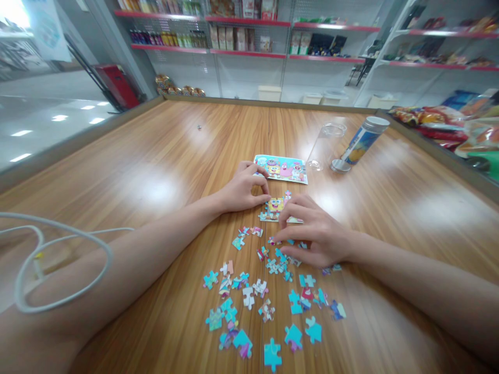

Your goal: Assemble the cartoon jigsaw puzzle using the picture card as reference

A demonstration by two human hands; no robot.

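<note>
A small joined patch of puzzle pieces (276, 206) lies on the wooden table (156, 156). My left hand (245, 188) rests at its left edge, fingers curled with the thumb touching the patch. My right hand (315, 232) lies palm down just right of the patch, fingers spread over several loose pieces (280, 262). More loose puzzle pieces (257, 306) are scattered nearer to me. A printed cartoon picture card (281, 169) lies flat just beyond my left hand.
A clear tube (326, 145) and a printed tube with a white cap (362, 141) lie on the table at the back right. A white cable (58, 249) loops at the left. Packaged snacks (448, 122) sit at the right edge. Store shelves (249, 36) stand behind.
</note>
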